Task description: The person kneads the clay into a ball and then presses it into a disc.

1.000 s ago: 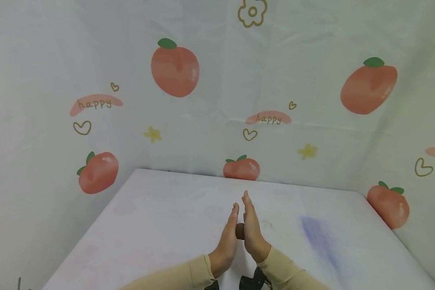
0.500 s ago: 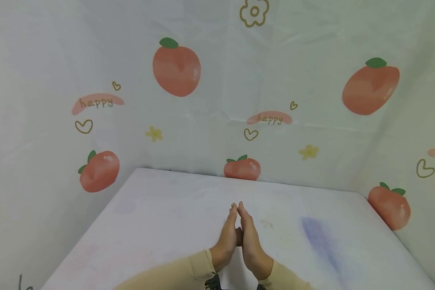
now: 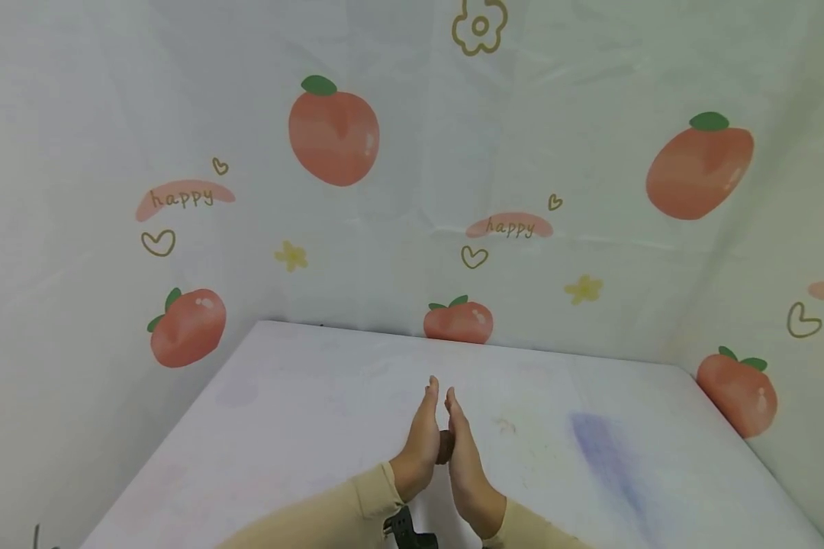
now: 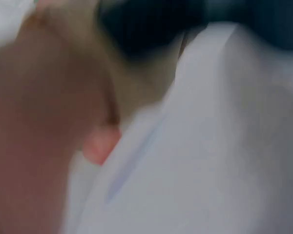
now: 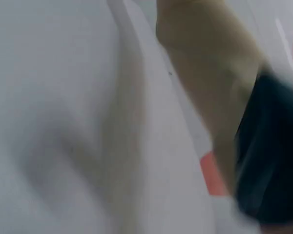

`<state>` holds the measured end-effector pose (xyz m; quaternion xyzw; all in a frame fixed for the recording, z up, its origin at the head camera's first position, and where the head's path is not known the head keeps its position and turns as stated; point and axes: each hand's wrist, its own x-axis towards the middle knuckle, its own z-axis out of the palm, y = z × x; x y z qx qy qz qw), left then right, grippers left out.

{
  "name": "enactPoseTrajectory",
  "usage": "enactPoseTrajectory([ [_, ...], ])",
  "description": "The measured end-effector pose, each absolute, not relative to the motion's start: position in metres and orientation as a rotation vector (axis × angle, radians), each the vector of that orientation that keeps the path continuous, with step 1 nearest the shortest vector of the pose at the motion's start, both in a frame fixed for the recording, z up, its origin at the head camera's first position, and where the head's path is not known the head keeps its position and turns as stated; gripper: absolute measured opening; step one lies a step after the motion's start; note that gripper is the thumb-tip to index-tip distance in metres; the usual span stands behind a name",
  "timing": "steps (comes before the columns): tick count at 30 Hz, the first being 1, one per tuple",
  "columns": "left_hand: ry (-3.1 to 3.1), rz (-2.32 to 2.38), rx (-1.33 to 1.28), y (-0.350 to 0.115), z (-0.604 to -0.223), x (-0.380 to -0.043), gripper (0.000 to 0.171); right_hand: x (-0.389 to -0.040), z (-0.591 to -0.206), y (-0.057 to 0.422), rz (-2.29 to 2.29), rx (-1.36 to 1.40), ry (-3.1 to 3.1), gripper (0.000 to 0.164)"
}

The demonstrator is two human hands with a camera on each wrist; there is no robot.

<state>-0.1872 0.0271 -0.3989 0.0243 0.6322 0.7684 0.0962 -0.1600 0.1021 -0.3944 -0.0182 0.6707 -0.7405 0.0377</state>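
Note:
Between the two upright palms sits a small brown lump (image 3: 444, 447), its kind unclear and mostly covered by the hands. My left hand (image 3: 417, 442) presses it from the left with fingers straight and pointing away. From the other side my right hand (image 3: 468, 469) lies flat against it, also with straight fingers. The left fingertips reach slightly farther forward than the right ones. In the left wrist view a blurred stretch of skin (image 4: 34, 117) fills the left side. Neither wrist view shows the lump.
Both hands are above a white table (image 3: 302, 412) with a blue-purple smear (image 3: 604, 457) on its right part. A white curtain (image 3: 398, 152) printed with red fruits encloses the back and sides. A black wrist device (image 3: 407, 530) hangs below the left sleeve (image 3: 343, 507).
The palms have slid against each other around the lump: the right hand has drawn back and the left has come forward relative to it. Both hands have shifted a little left.

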Motion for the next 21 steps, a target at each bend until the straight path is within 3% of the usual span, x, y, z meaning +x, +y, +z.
enactPoseTrajectory([
  [5, 1.869, 2.291, -0.045, 0.026, -0.406, -0.191, 0.083, -0.153, -0.383, 0.100, -2.228, -0.159, 2.113, 0.064],
  [15, 1.804, 2.217, 0.273, 0.037, -0.393, -0.156, 0.068, -0.192, -0.385, 0.120, -2.276, 0.143, 2.071, 0.079],
  [21, 1.837, 2.253, 0.130, 0.032, -0.399, -0.176, 0.073, -0.173, -0.392, 0.110, -2.208, 0.064, 2.097, 0.076],
])
